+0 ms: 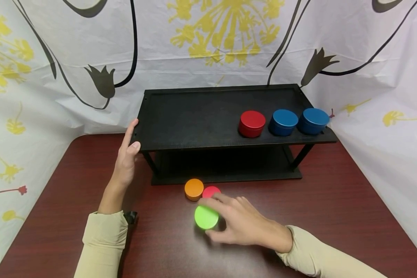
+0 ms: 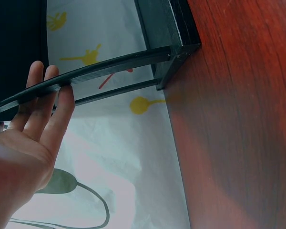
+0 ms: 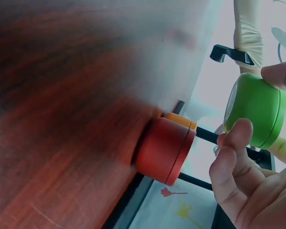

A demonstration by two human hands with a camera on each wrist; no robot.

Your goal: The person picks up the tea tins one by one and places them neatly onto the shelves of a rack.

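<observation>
My left hand holds the left edge of a black two-tier shelf; in the left wrist view its fingers bend round the side rail. Between thumb and fingers, my right hand grips a round green tin. The right wrist view shows the green tin tilted, its underside raised off the table. Just beyond it stand an orange tin and a red tin, side by side on the table before the shelf. My right fingers partly cover the red one in the head view.
On the shelf's top, towards the right, sit a larger red tin and two blue tins. The shelf stands on a dark red-brown table. White patterned cloth hangs behind and along both sides.
</observation>
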